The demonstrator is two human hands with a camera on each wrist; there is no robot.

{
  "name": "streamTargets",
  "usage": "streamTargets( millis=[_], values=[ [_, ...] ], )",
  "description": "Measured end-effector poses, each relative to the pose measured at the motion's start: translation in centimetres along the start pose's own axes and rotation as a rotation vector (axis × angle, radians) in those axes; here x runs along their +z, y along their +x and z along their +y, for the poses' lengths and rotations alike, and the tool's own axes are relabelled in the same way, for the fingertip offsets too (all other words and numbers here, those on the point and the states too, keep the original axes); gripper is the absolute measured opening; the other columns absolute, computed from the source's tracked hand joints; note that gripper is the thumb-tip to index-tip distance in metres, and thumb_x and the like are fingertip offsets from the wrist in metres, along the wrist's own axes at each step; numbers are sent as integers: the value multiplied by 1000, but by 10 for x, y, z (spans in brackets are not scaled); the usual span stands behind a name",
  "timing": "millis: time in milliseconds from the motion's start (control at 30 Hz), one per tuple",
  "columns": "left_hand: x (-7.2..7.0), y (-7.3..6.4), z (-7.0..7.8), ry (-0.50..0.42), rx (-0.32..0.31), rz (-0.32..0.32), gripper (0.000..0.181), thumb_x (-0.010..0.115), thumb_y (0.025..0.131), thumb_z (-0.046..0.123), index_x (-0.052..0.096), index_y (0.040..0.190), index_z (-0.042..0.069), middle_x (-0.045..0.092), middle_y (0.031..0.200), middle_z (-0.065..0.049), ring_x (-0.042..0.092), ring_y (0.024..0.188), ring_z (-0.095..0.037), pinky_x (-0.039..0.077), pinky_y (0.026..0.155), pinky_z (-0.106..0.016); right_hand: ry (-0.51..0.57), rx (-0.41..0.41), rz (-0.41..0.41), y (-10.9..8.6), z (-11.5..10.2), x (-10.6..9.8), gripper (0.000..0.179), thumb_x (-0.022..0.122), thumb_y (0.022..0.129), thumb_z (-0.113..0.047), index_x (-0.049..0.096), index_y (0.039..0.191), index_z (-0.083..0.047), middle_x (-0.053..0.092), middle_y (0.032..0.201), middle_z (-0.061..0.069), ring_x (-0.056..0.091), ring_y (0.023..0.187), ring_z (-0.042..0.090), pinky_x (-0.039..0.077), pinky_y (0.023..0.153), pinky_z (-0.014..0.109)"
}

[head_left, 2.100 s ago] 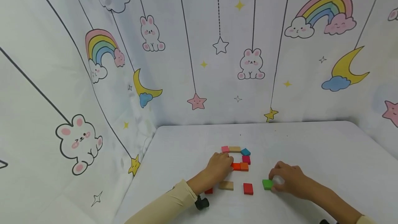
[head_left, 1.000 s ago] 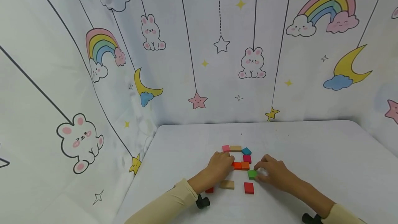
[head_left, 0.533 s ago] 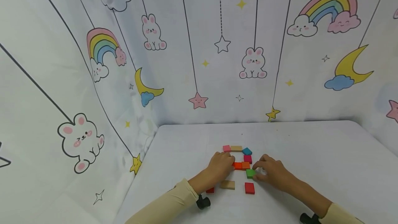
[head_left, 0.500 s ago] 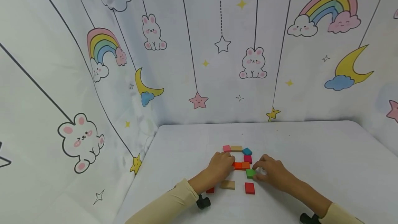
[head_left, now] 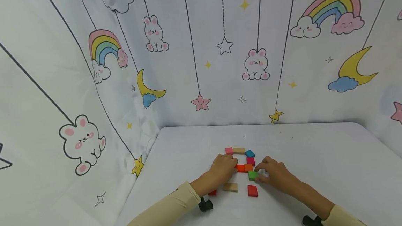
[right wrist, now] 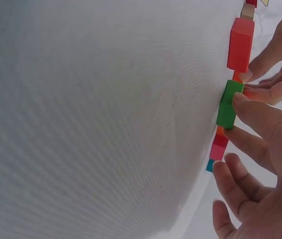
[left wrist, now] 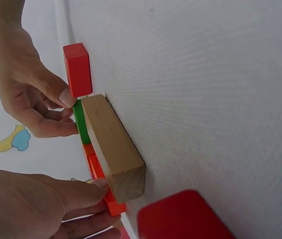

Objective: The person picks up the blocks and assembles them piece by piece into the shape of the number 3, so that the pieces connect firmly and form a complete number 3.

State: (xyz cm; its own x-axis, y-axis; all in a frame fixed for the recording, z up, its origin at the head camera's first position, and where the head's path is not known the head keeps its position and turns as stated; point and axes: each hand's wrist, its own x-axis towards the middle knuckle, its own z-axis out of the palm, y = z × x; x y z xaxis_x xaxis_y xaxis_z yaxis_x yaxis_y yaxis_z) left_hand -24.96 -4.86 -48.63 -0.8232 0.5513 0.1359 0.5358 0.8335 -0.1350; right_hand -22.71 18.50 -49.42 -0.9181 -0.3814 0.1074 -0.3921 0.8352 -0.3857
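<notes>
In the head view, my right hand pinches a green block between thumb and finger, just below the orange block. The right wrist view shows my thumb on one end of this green block and a fingertip at the other. My left hand holds the left end of a red-orange block, which lies against the orange one. From the left wrist, my thumb sits at the near side of that red-orange block, partly behind a wooden block.
Above the hands, a pink block, a natural wood block, a blue block and a crimson block form a curve. Nearer lie a red block, the wooden block and another red block partly behind the left wrist.
My right hand has brought the green block left and slightly away from me, up beside the orange block, then stayed there. My left hand has kept its place.
</notes>
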Motion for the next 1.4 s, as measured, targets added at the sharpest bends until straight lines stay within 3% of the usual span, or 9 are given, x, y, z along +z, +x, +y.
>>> streamTargets(
  millis=[633, 967, 1400],
  values=[
    [2, -1, 2, 21, -5, 9, 26, 79, 96, 38, 77, 113, 19, 73, 100, 4, 68, 95, -10, 54, 84, -25, 10, 6, -3, -3, -1, -2, 36, 93, 78, -35, 77, 108, -23, 61, 102, -3, 60, 93, 12, 48, 77, 40],
    [5, 1, 0, 19, -2, 9, 28, 80, 95, 39, 77, 114, 19, 74, 100, 4, 68, 95, -10, 54, 85, -25, 4, -6, -48, -9, -17, -14, 41, 96, 75, -34, 78, 111, -23, 61, 102, -5, 59, 96, 11, 50, 80, 40],
    [5, 1, 0, 32, 13, 22, 28, 80, 95, 39, 78, 113, 18, 74, 99, 4, 68, 92, -10, 53, 80, -24, -60, -163, -149, -15, -22, -17, 36, 92, 82, -31, 80, 116, -26, 60, 104, -9, 57, 98, 11, 50, 77, 37]
  ],
)
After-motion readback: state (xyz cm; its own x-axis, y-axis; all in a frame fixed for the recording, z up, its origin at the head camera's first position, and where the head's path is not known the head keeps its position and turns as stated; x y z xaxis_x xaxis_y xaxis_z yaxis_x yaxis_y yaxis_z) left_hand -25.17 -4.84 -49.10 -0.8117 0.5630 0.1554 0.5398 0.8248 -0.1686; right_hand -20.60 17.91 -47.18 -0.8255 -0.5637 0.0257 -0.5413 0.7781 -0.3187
